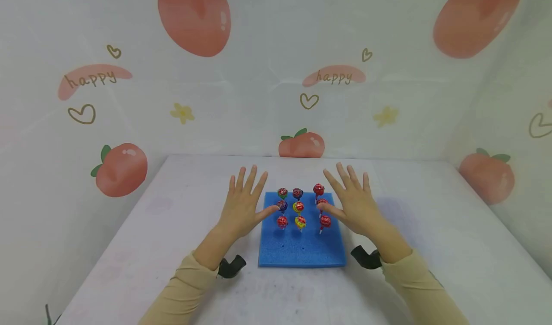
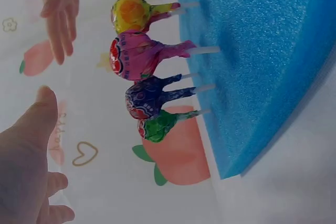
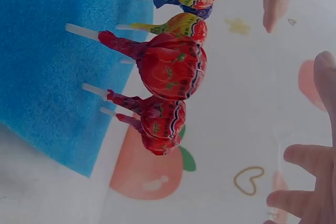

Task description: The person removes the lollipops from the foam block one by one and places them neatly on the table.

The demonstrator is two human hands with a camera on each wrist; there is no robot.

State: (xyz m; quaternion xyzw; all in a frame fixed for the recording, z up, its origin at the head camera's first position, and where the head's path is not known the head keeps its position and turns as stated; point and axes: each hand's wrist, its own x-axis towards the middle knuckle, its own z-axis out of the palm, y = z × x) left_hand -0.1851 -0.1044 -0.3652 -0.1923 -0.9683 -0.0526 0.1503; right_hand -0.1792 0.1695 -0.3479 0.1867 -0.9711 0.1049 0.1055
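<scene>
Several wrapped lollipops stand by their sticks in a blue foam board (image 1: 302, 253), in three columns. The left column holds a green lollipop (image 2: 157, 127), a dark blue one (image 2: 143, 99) and a pink one (image 2: 134, 56). In the middle are a dark one at the back and two yellow lollipops (image 1: 300, 222); on the right are red lollipops (image 3: 170, 66). My left hand (image 1: 241, 210) spreads its fingers over the board's left edge, holding nothing. My right hand (image 1: 358, 207) is likewise spread over the right edge, its thumb overlapping a red lollipop in the head view.
The board lies on a white table (image 1: 172, 229). Behind and at the sides hangs a white cloth (image 1: 258, 99) printed with peaches, hearts and flowers. Black curved pieces (image 1: 232, 266) stick out at both wrists.
</scene>
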